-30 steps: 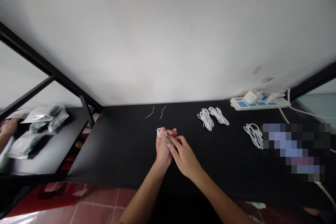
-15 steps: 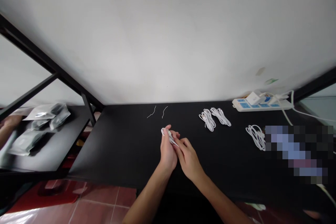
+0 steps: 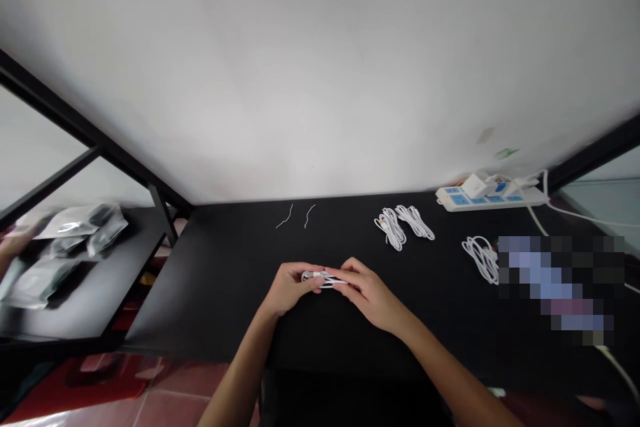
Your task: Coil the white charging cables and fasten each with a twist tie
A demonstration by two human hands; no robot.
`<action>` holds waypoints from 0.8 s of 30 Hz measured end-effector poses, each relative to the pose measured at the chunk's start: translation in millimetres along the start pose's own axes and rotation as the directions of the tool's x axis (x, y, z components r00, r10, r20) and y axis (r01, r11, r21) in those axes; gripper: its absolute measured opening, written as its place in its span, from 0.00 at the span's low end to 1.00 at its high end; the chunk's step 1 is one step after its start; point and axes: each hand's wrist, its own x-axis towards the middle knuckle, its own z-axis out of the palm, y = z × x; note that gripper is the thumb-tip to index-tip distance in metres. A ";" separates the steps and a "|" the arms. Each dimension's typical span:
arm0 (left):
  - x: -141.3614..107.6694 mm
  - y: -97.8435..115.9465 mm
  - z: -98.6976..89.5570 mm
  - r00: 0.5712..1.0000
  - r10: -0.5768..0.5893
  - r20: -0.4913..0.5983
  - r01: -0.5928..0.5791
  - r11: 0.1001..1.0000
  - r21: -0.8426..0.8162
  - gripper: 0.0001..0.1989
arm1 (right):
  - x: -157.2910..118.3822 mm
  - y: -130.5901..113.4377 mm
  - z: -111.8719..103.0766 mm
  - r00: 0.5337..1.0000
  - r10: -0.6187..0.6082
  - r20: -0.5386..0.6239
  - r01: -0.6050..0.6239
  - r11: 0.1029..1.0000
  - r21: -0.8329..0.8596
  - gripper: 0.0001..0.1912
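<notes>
A coiled white cable (image 3: 329, 279) is stretched lengthwise between my two hands, low over the black table (image 3: 225, 280). My left hand (image 3: 291, 289) pinches its left end, thumb in front and fingers behind. At the other end my right hand (image 3: 364, 290) grips the bundle between thumb and fingertips. Part of the coil is hidden by the fingers. Beyond my hands lie two thin white twist ties (image 3: 285, 217). To the right of them rest two more coiled cables (image 3: 391, 228), side by side.
Against the wall at the right stands a white power strip (image 3: 493, 200) with adapters plugged in. Another coiled cable (image 3: 481, 259) lies beside a pixelated patch. On the table to the left are several plastic-bagged items (image 3: 75, 221), with another person's hand (image 3: 17, 240) next to them.
My hands have lowered and spread apart to the two ends of the cable. The bundle has turned from slanting upright to lying level. The other person's hand at the left has shifted.
</notes>
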 end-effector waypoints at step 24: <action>5.0 -14.4 -8.9 0.920 0.282 -0.271 -0.204 0.937 0.284 0.12 | 150.9 32.8 -22.9 0.993 0.002 -0.122 -0.054 0.904 -0.424 0.17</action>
